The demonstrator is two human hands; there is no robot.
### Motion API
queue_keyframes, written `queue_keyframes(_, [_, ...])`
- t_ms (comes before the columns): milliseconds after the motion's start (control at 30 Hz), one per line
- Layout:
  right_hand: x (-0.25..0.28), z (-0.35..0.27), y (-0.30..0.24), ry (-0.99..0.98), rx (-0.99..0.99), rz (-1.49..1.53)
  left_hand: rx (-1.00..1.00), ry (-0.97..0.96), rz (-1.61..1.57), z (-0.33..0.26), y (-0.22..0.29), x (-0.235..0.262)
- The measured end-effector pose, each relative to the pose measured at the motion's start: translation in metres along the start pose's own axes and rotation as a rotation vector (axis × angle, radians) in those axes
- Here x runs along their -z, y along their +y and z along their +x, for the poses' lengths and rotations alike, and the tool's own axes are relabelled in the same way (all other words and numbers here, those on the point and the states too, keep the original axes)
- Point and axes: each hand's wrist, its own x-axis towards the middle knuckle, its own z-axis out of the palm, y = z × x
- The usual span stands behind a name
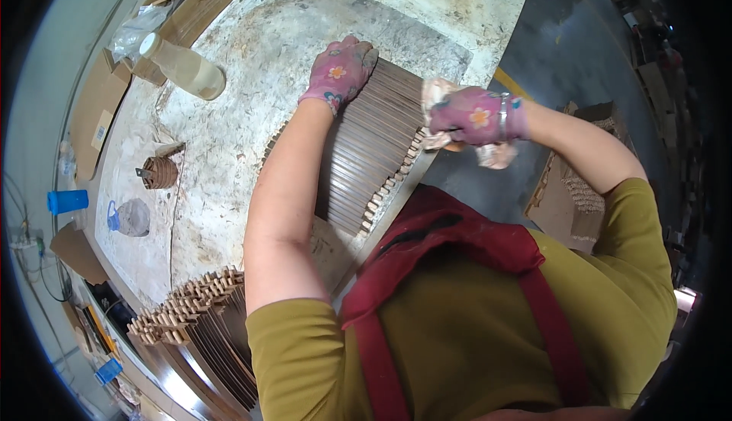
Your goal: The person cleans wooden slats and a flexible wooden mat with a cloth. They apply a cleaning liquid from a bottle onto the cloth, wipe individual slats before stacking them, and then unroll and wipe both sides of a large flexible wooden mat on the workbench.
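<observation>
A row of dark brown wooden slats (358, 158) with pale peg-like ends lies side by side on the worktable in front of me. My left hand (343, 72), in a pink flowered glove, rests on the far left part of the row with its fingers laid over the far edge. Nothing shows in its grip. My right hand (474, 116), gloved alike, is closed around a crumpled, stained rag (436, 95) at the right end of the slats, by the table's edge. Part of the rag hangs below the hand.
The stained worktable (252, 63) holds a bottle of cloudy liquid (183, 67), a brown coil-like roll (159, 172) and a cardboard box (194, 9). More slats with pegged ends (206, 322) are stacked at lower left. A carton of similar parts (568, 185) stands on the floor at right.
</observation>
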Motion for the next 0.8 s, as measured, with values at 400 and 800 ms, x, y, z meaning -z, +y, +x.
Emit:
queue_keyframes(400, [-0.039,0.063,-0.026,0.543,0.002,0.011,0.053,-0.081,-0.081,-0.005,0.011,0.019])
queue_keyframes(800, [-0.043,0.050,-0.016,0.545,-0.028,0.124,0.016,-0.004,-0.079,0.000,0.003,0.005])
